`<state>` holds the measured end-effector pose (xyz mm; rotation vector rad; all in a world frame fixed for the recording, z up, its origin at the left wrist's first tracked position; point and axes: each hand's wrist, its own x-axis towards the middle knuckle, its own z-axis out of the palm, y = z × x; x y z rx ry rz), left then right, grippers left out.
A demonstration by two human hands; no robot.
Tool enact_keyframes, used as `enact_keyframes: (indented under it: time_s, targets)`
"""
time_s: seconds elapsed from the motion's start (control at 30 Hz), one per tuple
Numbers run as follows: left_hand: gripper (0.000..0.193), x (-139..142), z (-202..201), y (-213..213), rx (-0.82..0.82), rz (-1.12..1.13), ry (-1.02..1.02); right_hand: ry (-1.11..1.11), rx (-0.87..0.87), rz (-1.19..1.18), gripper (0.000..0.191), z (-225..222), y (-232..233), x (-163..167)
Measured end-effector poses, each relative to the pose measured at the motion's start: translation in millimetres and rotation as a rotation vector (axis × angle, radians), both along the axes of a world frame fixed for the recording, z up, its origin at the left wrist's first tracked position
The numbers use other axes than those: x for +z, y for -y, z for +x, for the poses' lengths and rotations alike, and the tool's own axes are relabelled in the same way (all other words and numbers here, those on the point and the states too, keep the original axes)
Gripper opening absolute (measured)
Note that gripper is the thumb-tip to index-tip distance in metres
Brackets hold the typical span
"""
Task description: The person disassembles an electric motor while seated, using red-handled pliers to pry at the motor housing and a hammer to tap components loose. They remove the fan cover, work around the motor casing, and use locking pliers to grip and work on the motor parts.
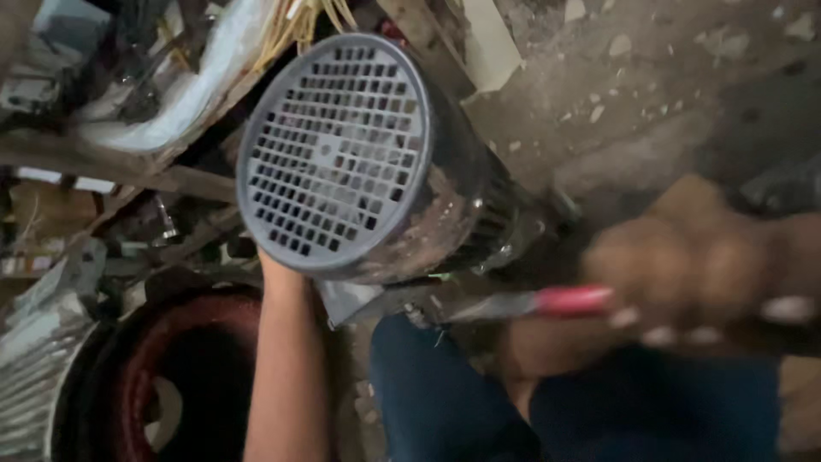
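Observation:
A dark electric motor with a grey grilled fan cover (333,150) fills the middle of the view. My left hand (278,267) reaches up under the cover's lower rim, mostly hidden behind it, and seems to steady the motor. My right hand (697,261), blurred by motion, is closed around a tool with a red handle and a metal shaft (547,301). The shaft's tip points left toward the motor's underside near the base.
A round dark housing with reddish copper windings (162,376) lies at the lower left. Wooden boards and a pale wire bundle (205,77) clutter the upper left. Dusty concrete floor (650,77) spreads at the upper right. My blue trouser legs (445,402) are below.

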<state>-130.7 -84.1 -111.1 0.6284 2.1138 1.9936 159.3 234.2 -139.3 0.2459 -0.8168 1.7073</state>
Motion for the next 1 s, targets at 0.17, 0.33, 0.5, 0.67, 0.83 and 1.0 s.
enact_keyframes:
  time_s: [0.17,0.33,0.5,0.67,0.83,1.0]
  targets:
    - [0.041,3,10,-3,0.004,-0.093,-0.161,0.053,-0.02,-0.208,0.047,36,-36,-47]
    - [0.041,-7,-6,4,0.006,-0.092,-0.154,0.033,-0.018,-0.29,0.054,39,-36,-74]
    - [0.056,-8,-12,8,-0.004,-0.177,-0.339,0.03,-0.047,-0.265,0.062,36,-24,-44]
    - [0.051,2,-7,1,0.05,-0.365,-0.461,-0.031,-0.11,-0.028,0.054,20,-12,1]
    - [0.053,7,-4,-4,0.063,-0.356,-0.518,-0.085,-0.151,-0.079,0.057,0,-3,22]
    - [0.054,7,-1,-5,0.112,-0.349,-0.493,-0.077,-0.183,-0.096,0.057,-13,3,25]
